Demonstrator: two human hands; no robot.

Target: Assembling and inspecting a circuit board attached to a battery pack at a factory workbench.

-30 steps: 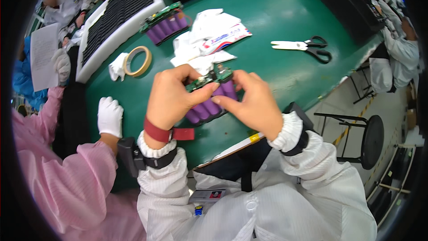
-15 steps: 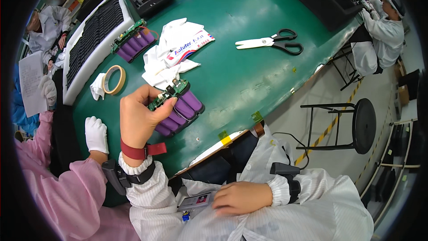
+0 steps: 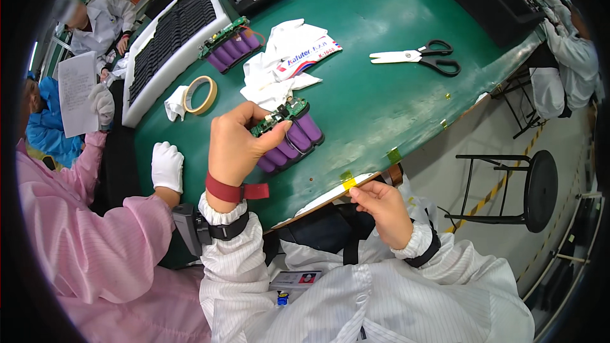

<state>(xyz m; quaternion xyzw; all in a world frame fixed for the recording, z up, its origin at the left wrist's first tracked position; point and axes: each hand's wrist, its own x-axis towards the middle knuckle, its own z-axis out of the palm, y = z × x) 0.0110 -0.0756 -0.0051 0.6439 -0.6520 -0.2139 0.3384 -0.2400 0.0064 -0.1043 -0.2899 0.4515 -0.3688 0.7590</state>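
My left hand (image 3: 240, 146) grips a battery pack (image 3: 293, 143) by its green circuit board, thumb on one side and fingers on the other. Its purple cells, in a row, point down and right above the green table (image 3: 356, 114). At the near table edge, my right hand (image 3: 384, 206) pinches thumb and forefinger together at the end of a short yellow tape strip (image 3: 348, 183). Past the held pack lie a crumpled white cloth (image 3: 267, 82) and a white, red and blue tube (image 3: 311, 57). A second purple battery pack (image 3: 234, 49) stands farther back.
A masking tape roll (image 3: 213, 96) lies left of the cloth; scissors (image 3: 416, 56) lie to the right. A white foam tray (image 3: 135, 105) and black boxes (image 3: 470, 0) stand farther off. A co-worker's gloved hand (image 3: 168, 164) rests at left. A stool (image 3: 540, 190) stands at right.
My right hand has risen from my lap to the table edge and now pinches at the yellow tape. My left hand still holds the battery pack. The whole view has shifted.
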